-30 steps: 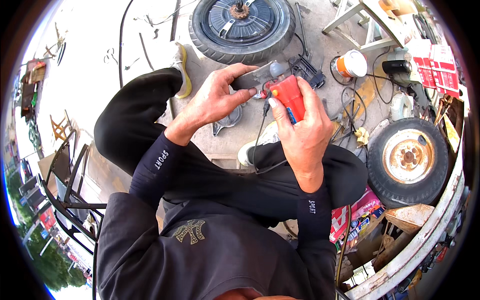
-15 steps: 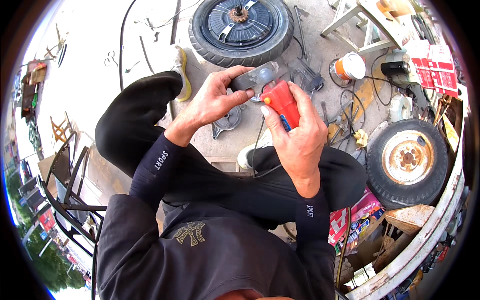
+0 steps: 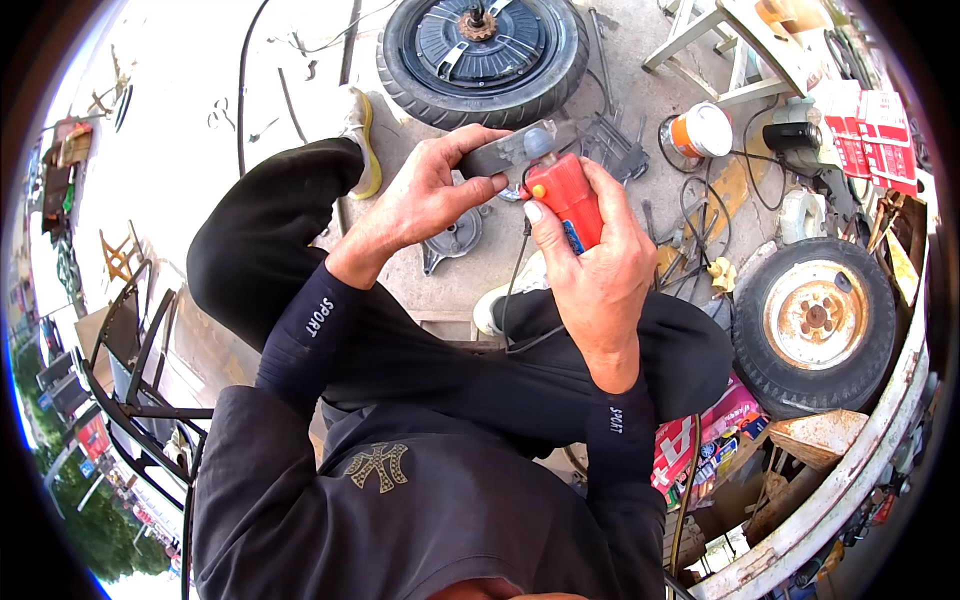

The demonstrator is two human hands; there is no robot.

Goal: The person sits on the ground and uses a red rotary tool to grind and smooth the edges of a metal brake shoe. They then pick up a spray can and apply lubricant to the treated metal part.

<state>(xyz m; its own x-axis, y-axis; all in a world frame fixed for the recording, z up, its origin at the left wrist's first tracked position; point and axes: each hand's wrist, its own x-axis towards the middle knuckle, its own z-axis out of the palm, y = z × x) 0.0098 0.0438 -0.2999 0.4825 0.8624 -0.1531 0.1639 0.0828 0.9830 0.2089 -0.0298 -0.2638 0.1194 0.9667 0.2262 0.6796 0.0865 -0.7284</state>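
In my right hand (image 3: 595,265) is a red angle grinder (image 3: 565,195) with a yellow button on its side; my fingers wrap around its body, thumb along the near side. My left hand (image 3: 430,190) pinches a flat, slightly curved grey metal piece (image 3: 490,157) between thumb and fingers. The far end of that piece lies by the grinder's head, where a rounded bluish-grey part (image 3: 537,143) shows. Whether the piece touches the disc is hard to make out. A round metal cover (image 3: 453,243) rests on the ground below my left hand.
Ahead lies a motor wheel (image 3: 480,60) with its tyre. To the right are a paint bucket (image 3: 702,130), tangled cables, red boxes (image 3: 865,130) and a rusty-rimmed wheel (image 3: 815,315). A metal stool (image 3: 725,40) stands far right; a black metal frame chair (image 3: 140,390) is at left.
The grinder and my right hand have shifted very slightly, the red body tilting a little to the right. Both grips are the same.
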